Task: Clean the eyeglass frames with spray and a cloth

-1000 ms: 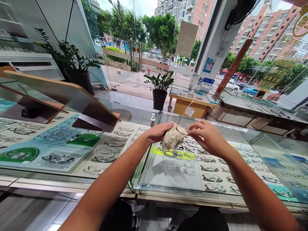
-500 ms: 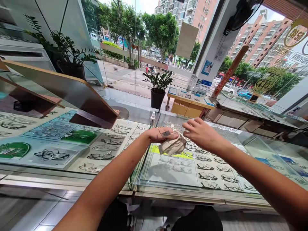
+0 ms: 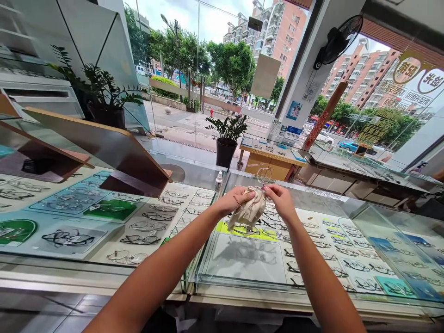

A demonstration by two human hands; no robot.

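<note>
My left hand (image 3: 239, 200) is closed on a crumpled beige cloth (image 3: 248, 213), which hangs down over the glass counter. A thin eyeglass frame (image 3: 264, 173) rises out of the cloth's upper edge, its lower part covered by fabric and fingers. One slim temple seems to stick out beside my left fingers. My right hand (image 3: 280, 196) pinches the eyeglass frame at the cloth's right edge, thumb and fingertips together. Just behind my left hand, a small clear spray bottle (image 3: 218, 181) with a white top stands on the counter.
Below my hands, a glass display case (image 3: 243, 259) holds rows of eyeglasses. A tilted wood-edged mirror or panel (image 3: 104, 143) stands at left. Beyond the counter are a potted plant (image 3: 225, 150) and a wooden display table (image 3: 270, 159); large windows face the street.
My right hand has come down and left, from beside the cloth to a pinch at its edge. The eyeglass frame now stands up above the cloth. The view has tilted slightly upward.
</note>
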